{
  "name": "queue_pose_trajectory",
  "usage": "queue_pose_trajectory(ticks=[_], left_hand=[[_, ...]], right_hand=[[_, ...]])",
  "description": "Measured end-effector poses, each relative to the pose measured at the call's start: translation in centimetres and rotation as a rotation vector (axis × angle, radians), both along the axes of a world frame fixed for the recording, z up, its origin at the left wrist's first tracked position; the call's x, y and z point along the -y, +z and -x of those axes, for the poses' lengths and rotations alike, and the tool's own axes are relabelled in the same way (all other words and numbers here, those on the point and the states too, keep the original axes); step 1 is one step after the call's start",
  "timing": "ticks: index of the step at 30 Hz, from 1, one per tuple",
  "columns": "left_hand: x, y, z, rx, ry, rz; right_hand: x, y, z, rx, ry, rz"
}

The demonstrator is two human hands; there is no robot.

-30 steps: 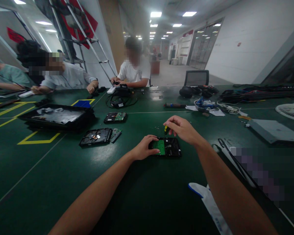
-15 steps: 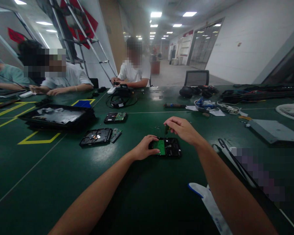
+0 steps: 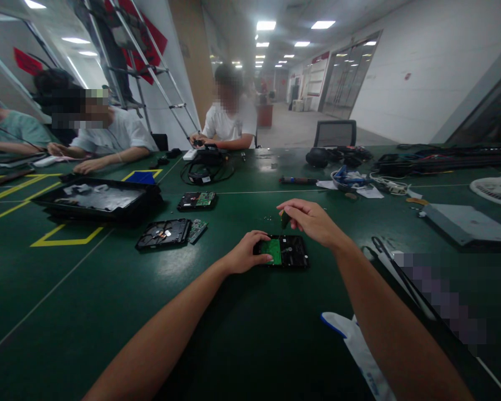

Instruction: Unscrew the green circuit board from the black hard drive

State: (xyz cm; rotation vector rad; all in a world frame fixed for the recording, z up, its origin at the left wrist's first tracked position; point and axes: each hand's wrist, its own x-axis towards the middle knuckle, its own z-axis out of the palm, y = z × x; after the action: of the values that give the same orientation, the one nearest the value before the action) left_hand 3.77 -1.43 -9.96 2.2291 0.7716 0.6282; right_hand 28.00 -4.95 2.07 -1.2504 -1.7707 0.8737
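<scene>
A black hard drive point(image 3: 294, 253) with a green circuit board point(image 3: 274, 250) lies flat on the table in front of me. Wrapped round its left end, my left hand point(image 3: 249, 252) grips it with thumb and fingers. Above the drive's far edge, my right hand point(image 3: 303, 217) pinches a small dark-handled screwdriver point(image 3: 284, 219), which points down at the board's edge; its tip is too small to make out. Several tiny screws point(image 3: 268, 218) lie just beyond the drive. To the left are another hard drive point(image 3: 163, 234), a loose circuit board point(image 3: 197, 230) and a further drive point(image 3: 196, 200).
A black tray point(image 3: 96, 197) stands on the left. A white glove point(image 3: 365, 356) lies by my right forearm, and a grey metal box point(image 3: 471, 223) is at the right. Cables point(image 3: 204, 172) lie farther back. Co-workers point(image 3: 229, 120) sit across the green table point(image 3: 217, 334).
The screwdriver's handle has turned slightly in my right hand's fingers. My left hand and the hard drive stay in place. A co-worker's hand at the left has shifted.
</scene>
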Motion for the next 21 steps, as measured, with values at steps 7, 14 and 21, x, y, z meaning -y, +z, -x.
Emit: queue_pose_trajectory(ticks=[7,14,21], left_hand=[[0.14,0.3,-0.02,-0.004,0.009,0.015],[0.13,0.17,0.01,0.006,0.002,-0.001],[0.38,0.39,0.21,-0.021,-0.001,-0.015]], right_hand=[[0.24,0.15,0.13,-0.012,-0.051,0.021],[0.17,0.17,0.2,-0.032,0.012,0.027],[0.39,0.27,0.19,0.004,-0.001,0.007]])
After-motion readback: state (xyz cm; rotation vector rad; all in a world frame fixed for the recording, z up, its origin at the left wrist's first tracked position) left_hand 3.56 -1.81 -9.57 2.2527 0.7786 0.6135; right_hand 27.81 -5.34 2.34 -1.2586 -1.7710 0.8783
